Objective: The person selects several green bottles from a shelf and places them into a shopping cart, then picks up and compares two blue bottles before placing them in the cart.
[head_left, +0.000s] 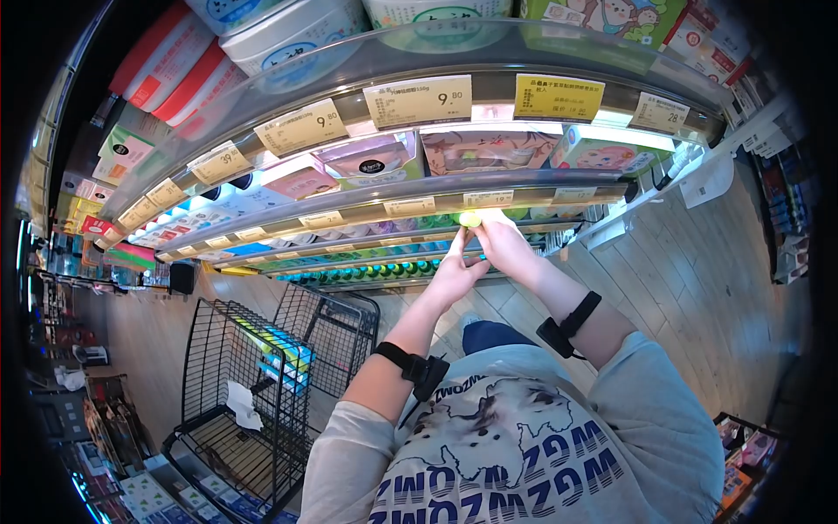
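Observation:
Both my hands are raised together in front of the lower shelves. Between my fingertips is a small item with a rounded, bright yellow-green top (471,219); its lower part is hidden by my fingers. My right hand (503,243) is closed around it from the right. From the left and below, my left hand (456,272) meets it, fingers bent upward and thumb toward the right hand. The item appears just in front of a shelf's price rail (419,207).
Shelves above hold white tubs (292,39) and boxed goods (483,150) behind price tags (417,100). Lower down stand several green-capped bottles (384,272). A black wire shopping cart (231,375), with a blue-green pack (284,358) inside, stands at left. Wooden floor (690,262) extends right.

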The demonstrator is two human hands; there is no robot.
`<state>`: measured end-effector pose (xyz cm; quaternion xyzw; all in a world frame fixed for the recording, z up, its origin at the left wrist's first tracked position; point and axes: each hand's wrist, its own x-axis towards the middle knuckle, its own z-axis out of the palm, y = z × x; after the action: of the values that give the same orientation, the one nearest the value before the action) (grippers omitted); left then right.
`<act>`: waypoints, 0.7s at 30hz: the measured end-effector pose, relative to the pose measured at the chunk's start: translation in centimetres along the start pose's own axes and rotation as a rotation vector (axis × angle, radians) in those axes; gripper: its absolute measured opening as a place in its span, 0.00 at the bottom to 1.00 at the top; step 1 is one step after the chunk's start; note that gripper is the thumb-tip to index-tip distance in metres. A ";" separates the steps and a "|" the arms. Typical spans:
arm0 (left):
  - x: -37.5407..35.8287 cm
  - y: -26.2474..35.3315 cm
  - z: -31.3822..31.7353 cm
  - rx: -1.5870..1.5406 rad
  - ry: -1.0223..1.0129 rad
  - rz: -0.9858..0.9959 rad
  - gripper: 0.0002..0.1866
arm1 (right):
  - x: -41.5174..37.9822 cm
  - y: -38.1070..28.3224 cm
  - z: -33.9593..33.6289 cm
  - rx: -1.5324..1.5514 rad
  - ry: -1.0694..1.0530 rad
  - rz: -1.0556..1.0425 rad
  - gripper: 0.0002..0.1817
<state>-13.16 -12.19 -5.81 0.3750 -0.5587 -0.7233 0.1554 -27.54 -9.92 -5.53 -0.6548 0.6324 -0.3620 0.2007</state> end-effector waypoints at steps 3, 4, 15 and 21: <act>0.0 0.2 0.1 0.031 0.011 -0.010 0.46 | 0.1 0.9 0.8 -0.001 0.007 0.014 0.11; 0.1 0.2 0.1 0.021 0.008 -0.008 0.46 | 0.1 1.3 1.0 -0.004 0.041 -0.019 0.11; 0.6 0.3 0.0 0.030 0.017 0.006 0.46 | 0.9 1.7 1.4 -0.078 0.070 0.068 0.14; 1.0 0.4 -0.2 0.031 0.027 -0.012 0.46 | 1.3 1.5 1.5 -0.141 0.052 0.136 0.16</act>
<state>-13.73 -13.09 -5.81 0.3905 -0.5652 -0.7104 0.1528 -27.51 -11.67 -7.32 -0.6131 0.7044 -0.3191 0.1617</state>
